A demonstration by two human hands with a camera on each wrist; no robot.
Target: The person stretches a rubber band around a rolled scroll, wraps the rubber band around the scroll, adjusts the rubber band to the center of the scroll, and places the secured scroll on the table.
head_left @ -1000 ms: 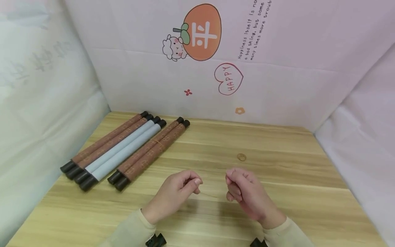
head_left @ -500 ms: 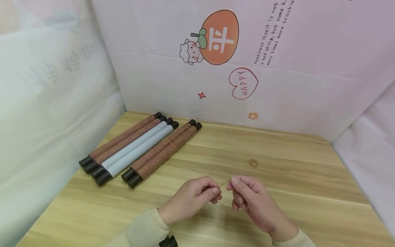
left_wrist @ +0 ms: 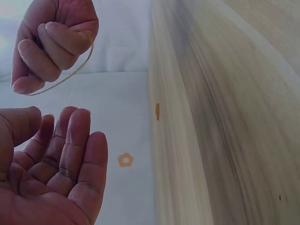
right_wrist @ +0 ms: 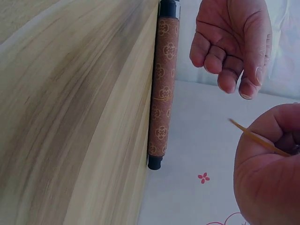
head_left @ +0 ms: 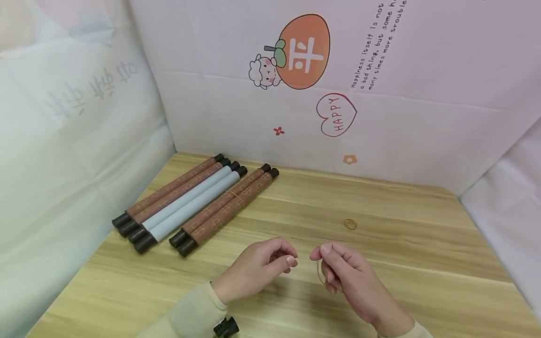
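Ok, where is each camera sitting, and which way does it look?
Head: on the head, facing forward and down over the wooden tabletop; left hand, right hand and sleeves show.
Left wrist: on that wrist, facing past the left hand toward the right one and an orange flower print; both hands show.
Right wrist: on that wrist, facing past the right hand toward the left one and a brown patterned roll; both hands show.
Both wrist views share the held rubber band.

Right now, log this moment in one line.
Right hand: holds thin band | Left hand: open, holds nothing | Loose band: on table
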